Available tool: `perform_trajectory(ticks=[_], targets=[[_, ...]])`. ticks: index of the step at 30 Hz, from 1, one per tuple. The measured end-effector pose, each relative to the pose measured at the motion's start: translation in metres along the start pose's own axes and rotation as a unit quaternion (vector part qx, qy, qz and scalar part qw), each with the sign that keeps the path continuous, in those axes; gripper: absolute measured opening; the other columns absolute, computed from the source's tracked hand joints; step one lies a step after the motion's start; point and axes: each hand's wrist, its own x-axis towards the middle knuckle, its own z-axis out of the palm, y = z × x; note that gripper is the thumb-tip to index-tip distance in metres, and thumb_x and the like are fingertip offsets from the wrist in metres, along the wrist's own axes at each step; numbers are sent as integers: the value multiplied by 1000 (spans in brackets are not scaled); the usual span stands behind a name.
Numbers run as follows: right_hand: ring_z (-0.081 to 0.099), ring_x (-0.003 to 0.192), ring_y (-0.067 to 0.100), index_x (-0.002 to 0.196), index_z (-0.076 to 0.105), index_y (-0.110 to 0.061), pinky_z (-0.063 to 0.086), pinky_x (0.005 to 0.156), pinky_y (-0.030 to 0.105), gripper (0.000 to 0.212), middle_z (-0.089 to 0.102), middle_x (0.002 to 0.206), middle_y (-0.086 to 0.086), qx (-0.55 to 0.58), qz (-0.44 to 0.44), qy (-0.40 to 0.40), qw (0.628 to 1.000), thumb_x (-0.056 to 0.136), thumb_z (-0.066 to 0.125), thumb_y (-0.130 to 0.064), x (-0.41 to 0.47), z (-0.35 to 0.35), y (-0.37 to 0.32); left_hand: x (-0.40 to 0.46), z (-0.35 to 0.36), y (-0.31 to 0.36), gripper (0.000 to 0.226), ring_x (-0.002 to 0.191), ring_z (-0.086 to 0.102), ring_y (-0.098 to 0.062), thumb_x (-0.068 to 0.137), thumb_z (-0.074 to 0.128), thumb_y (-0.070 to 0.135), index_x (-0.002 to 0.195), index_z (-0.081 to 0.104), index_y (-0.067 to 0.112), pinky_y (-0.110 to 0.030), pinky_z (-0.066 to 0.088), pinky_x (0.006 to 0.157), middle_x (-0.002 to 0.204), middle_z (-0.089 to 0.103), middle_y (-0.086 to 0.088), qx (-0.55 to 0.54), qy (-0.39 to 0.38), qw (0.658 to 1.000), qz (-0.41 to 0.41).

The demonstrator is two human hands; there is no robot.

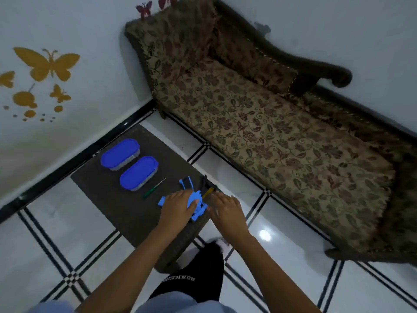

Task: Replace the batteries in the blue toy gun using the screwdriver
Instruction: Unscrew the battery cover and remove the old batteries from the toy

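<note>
The blue toy gun (195,201) lies on a low dark table (126,199), near its right end. My left hand (177,205) lies over the gun and its thumb presses on the gun's round blue side. My right hand (225,206) hovers just right of the gun with relaxed fingers and holds nothing. A green-handled screwdriver (154,188) lies on the table left of the gun. Beyond the gun sit a blue and black part (186,182) and something with a yellow stripe (208,192), partly hidden by my right hand.
Two boxes with blue lids (119,153) (138,172) stand side by side at the far left of the table. A floral sofa (270,132) runs along the right. The floor (67,233) is glossy white tile. My dark-clad leg (203,274) is below the table edge.
</note>
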Motion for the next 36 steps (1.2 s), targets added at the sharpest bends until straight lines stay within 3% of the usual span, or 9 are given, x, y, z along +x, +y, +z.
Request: perform_trajectory(ticks=[3,7,10,12,16,19,24,29,36], targets=[[72,80,11,89,76,-17,56,71,27,43,75,90,-1,-26,-35,-14,999,77,41,-39,34,-27,28,29,7,22,70,103,62,-32,83,32,55,118,62,2,-42,46,92,111,67,-15,-14,1,999,-29],[72,73,12,84,76,-16,56,65,22,42,75,83,-1,-79,-71,-43,993,78,43,-41,95,-55,68,84,11,45,76,111,59,-30,81,29,60,123,59,4,-39,42,98,119,64,-15,-34,27,996,-79],[66,105,21,114,66,-7,50,91,31,55,67,117,13,-88,-128,-67,986,98,27,-41,134,-77,92,120,4,61,55,111,58,-31,89,49,45,125,57,4,-38,42,97,120,63,-17,-54,52,989,-124],[42,133,22,139,42,-7,27,111,31,51,42,145,13,-92,-158,-133,974,100,29,-38,163,-96,104,144,1,71,59,107,60,-34,85,44,46,124,59,3,-38,44,95,116,65,-19,-61,68,985,-149],[37,137,24,142,37,-8,23,113,30,73,38,148,13,-35,-151,-155,976,88,19,-52,206,-116,118,174,-1,89,80,101,63,-34,78,26,62,122,61,5,-38,47,92,109,68,-18,-64,115,974,-184],[32,139,20,144,32,-12,21,114,26,61,33,151,9,-51,-193,-193,961,94,26,-45,236,-122,122,184,-3,99,82,97,64,-34,75,25,62,117,64,3,-38,47,91,102,69,-18,-86,152,960,-218],[42,134,22,139,42,-8,26,114,31,73,46,143,11,-61,-327,-207,920,93,16,-57,294,-132,115,195,-3,122,65,108,60,-31,78,39,46,122,60,4,-33,42,96,119,64,-16,-130,246,893,-354],[38,135,18,142,38,-10,20,113,25,48,42,146,6,-82,-449,-260,851,99,40,-32,333,-137,90,193,14,140,53,114,57,-25,89,54,43,129,54,7,-32,40,98,126,60,-11,-192,317,803,-466],[44,132,25,136,46,-6,30,110,34,47,48,140,13,-104,-558,-315,761,96,46,-30,344,-93,24,157,30,127,48,110,59,-28,90,57,38,126,57,6,-34,42,93,121,63,-12,-181,387,691,-583]])
